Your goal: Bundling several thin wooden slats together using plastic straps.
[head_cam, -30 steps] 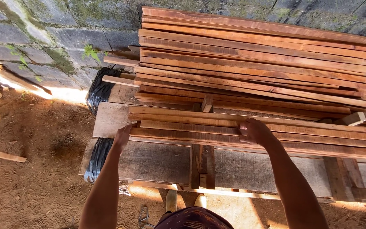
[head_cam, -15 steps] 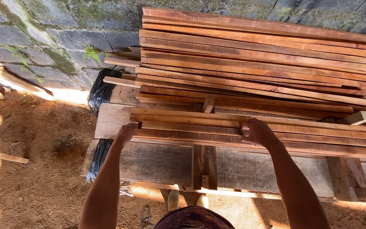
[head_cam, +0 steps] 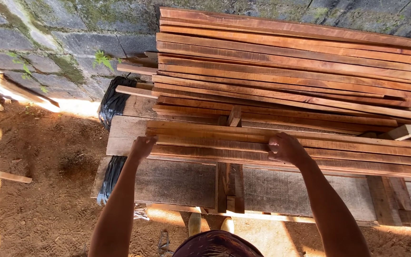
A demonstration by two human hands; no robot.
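A tall stack of reddish wooden slats (head_cam: 286, 71) lies across a rough grey plank bench (head_cam: 177, 181). In front of it rests a lower layer of slats (head_cam: 357, 152). My left hand (head_cam: 142, 146) presses flat against the left ends of these front slats. My right hand (head_cam: 285, 148) curls over the top of the front slats near their middle, gripping one of them. Both forearms reach up from the bottom of the view.
A mossy stone block wall (head_cam: 48, 43) stands behind the stack. Black plastic sheeting (head_cam: 115, 102) hangs off the bench's left end. Bare dirt ground (head_cam: 39, 190) lies to the left, with loose sticks (head_cam: 1, 175). My shoes (head_cam: 210, 222) show under the bench.
My left hand has slid a little to the right against the slat ends, and my right hand has closed more firmly on the front slats. The stack looks unmoved.
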